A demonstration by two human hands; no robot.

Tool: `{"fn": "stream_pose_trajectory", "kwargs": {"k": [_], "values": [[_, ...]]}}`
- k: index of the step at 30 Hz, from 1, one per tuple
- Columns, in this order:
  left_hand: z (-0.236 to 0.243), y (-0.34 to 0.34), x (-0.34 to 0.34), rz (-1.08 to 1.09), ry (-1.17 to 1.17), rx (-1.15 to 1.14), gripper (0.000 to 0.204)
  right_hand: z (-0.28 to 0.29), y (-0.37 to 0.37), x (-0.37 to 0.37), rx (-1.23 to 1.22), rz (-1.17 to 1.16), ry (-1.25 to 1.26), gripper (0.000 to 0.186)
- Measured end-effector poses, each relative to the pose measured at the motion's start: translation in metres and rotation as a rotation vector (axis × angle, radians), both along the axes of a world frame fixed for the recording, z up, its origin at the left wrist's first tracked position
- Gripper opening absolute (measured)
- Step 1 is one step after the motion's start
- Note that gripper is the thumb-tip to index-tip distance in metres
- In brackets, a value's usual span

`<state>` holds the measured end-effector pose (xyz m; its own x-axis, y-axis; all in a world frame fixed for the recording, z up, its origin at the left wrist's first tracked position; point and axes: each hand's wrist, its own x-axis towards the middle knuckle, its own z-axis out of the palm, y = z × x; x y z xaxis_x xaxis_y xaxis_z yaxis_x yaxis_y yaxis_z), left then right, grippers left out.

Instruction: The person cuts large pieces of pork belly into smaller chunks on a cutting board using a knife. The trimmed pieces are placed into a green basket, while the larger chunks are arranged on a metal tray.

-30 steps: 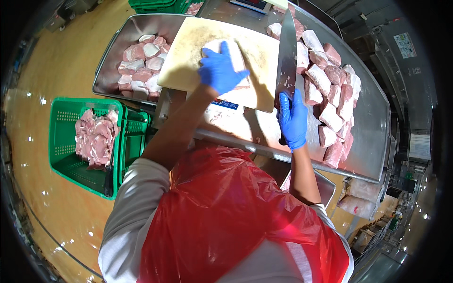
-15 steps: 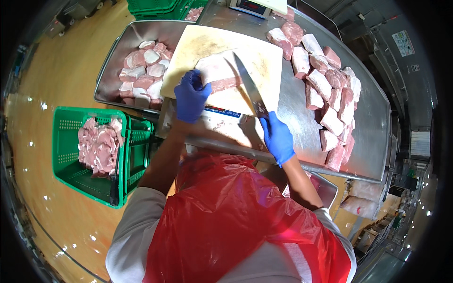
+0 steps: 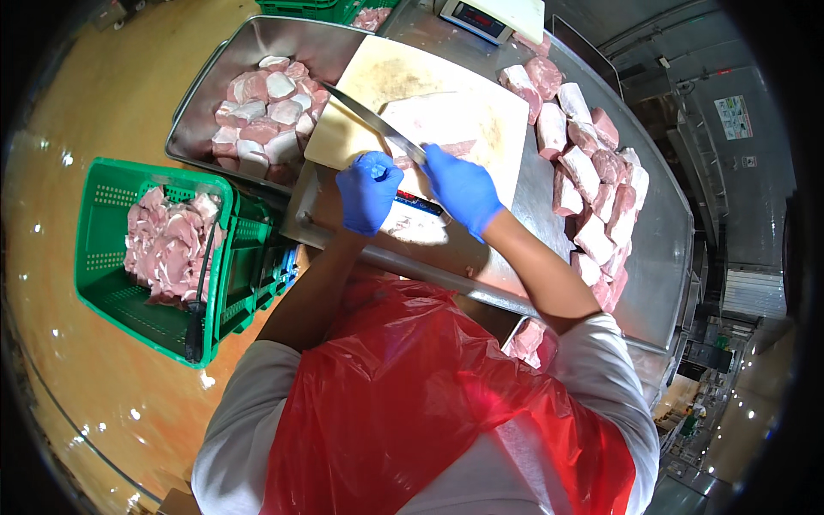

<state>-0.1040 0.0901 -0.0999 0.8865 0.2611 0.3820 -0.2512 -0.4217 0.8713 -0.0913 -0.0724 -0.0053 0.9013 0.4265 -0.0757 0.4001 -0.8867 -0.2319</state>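
Note:
A pale piece of pork (image 3: pixel 436 113) with a fatty top and pink cut edge lies on the cutting board (image 3: pixel 378 64). My right hand (image 3: pixel 462 187), in a blue glove, is wrapped round the handle of a long knife (image 3: pixel 371 119). The blade points to the far left, over the board and past the pork's left end. At the board's near edge my left hand (image 3: pixel 369 193), also gloved, is curled closed, off the pork; whatever is in it is hidden. A scale (image 3: pixel 418 202) shows its blue panel beneath the board's near edge.
Several pork chunks (image 3: pixel 597 163) are heaped on the steel table (image 3: pixel 659 257) to the right. Left of the board a steel tub (image 3: pixel 193 129) holds cut pieces. Below it stands a green basket (image 3: pixel 103 275) of trimmings. Another scale (image 3: pixel 481 19) sits at the back.
My left hand has come off the pork and closed at the board's near edge. My right hand has moved up and left, swinging the knife from the pork's right side to its left.

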Motion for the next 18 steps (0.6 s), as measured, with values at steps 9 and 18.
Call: {"fn": "stream_pose_trajectory", "kwargs": {"k": [9, 18], "values": [[0.003, 0.038, -0.011, 0.211, 0.021, -0.185, 0.023, 0.055, -0.151, -0.077, -0.549, 0.044, 0.123, 0.014], [0.015, -0.031, -0.017, -0.123, -0.026, 0.52, 0.019, 0.028, -0.065, -0.028, 0.028, -0.047, -0.187, 0.019]]}}
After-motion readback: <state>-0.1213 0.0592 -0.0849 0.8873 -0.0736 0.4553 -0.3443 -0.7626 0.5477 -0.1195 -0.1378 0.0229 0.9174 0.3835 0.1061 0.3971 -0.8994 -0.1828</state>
